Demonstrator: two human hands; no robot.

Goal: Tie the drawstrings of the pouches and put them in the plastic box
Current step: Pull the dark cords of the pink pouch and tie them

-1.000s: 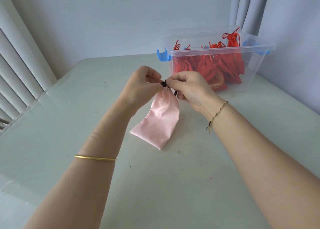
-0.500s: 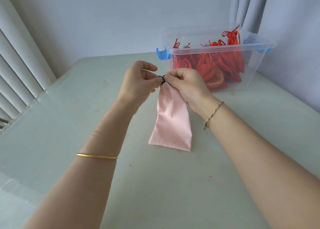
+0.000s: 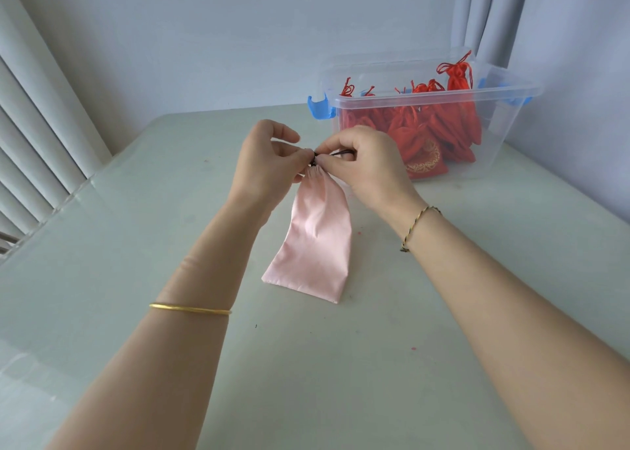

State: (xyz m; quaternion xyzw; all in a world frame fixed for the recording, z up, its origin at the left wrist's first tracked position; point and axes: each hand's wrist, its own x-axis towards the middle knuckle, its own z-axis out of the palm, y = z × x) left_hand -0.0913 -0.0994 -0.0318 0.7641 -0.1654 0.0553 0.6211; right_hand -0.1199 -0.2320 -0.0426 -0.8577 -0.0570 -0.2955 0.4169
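Observation:
A pale pink satin pouch (image 3: 315,241) hangs from my fingers, its bottom edge resting on the table. Its neck is gathered tight around a thin black drawstring (image 3: 335,155). My left hand (image 3: 269,163) pinches the gathered neck from the left. My right hand (image 3: 366,166) pinches the drawstring from the right, fingertips meeting the left hand's. Behind them at the right stands a clear plastic box (image 3: 508,105) with blue latches, holding several tied red pouches (image 3: 422,136).
The pale green table (image 3: 136,245) has a glass-like edge at the left, beside vertical blinds (image 3: 41,136). A wall and grey curtain (image 3: 484,16) stand close behind the box. A gold bangle is on my left wrist, a cord bracelet on my right.
The pouch swung from slanting left to hanging more upright, then settled slightly left again. Both hands stayed together at its neck, working the drawstring.

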